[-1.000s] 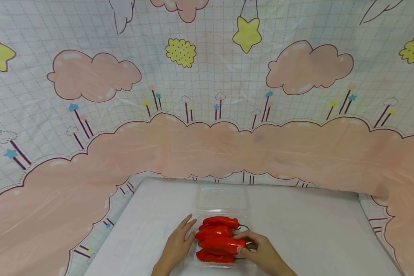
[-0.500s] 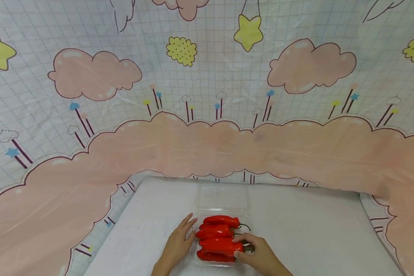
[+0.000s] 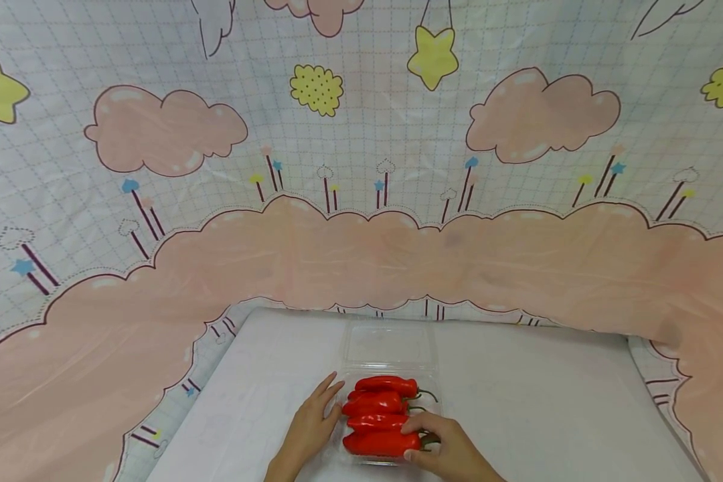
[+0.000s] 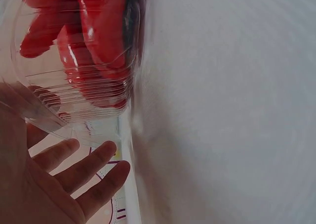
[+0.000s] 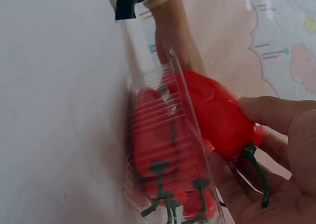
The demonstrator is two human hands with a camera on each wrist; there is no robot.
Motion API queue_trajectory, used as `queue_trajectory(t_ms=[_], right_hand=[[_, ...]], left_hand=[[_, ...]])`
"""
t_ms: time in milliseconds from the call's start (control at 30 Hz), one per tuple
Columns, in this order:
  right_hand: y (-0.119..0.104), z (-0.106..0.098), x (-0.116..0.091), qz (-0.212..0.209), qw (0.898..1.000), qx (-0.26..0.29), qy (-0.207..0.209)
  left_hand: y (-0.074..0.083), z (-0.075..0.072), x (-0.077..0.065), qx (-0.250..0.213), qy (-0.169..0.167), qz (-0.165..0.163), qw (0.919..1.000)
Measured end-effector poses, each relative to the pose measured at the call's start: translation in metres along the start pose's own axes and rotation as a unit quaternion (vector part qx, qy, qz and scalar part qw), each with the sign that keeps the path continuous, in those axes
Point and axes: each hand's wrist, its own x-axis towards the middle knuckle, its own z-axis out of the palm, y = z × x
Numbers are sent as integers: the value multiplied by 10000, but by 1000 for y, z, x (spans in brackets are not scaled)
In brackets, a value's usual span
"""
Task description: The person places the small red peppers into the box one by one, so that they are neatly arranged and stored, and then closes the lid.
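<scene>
My right hand (image 3: 452,447) pinches a red pepper (image 3: 379,444) near its green stem, between thumb and fingers. That pepper lies at the near side of a clear plastic box, above the box's rim in the right wrist view. Several other red peppers (image 3: 375,404) lie side by side in the box, stems to the right. My left hand (image 3: 308,425) is at the box's left side with its fingers spread and fairly straight. In the left wrist view, its thumb is against the ribbed clear wall (image 4: 86,93); whether it presses there, I cannot tell.
The box's clear lid (image 3: 389,345) is folded back flat on the far side. Under everything is a white tabletop (image 3: 530,395). Behind the table hangs a cloth (image 3: 361,261) printed with clouds and stars. A dark band (image 5: 133,1) is around the left wrist.
My right hand has moved the pepper toward the near side of the box, over the nearest pepper. Another pepper now shows behind it. My left hand has stayed put.
</scene>
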Motion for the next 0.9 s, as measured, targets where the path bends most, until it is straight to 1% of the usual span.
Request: queue_trajectory(t_ms=[133,233,367,467,533,633,833,900], right_hand=[[2,2,1,124,9995,-300,-16],[4,3,1,138,9987,-480,35],[4,3,2,-76,9971,-743,137],[5,3,2,-299,9938,-1046,228],[6,3,2,-352,9916,-1214,287],[7,5,3,-341,9891,-1392,349],[7,9,3,-354,9797,-1900,541],[5,9,3,-312,9782,-1975,553]], left_hand=[[0,0,1,-31,-31,-43,10000],[-1,0,1,-51,-39,-85,9999],[-2,1,1,-3,-19,-55,10000],[-2,1,1,-6,-6,-36,10000],[-2,1,1,-16,-6,-33,10000],[-3,1,1,-5,4,-24,10000],[-2,0,1,23,25,13,10000],[-2,0,1,11,22,12,10000]])
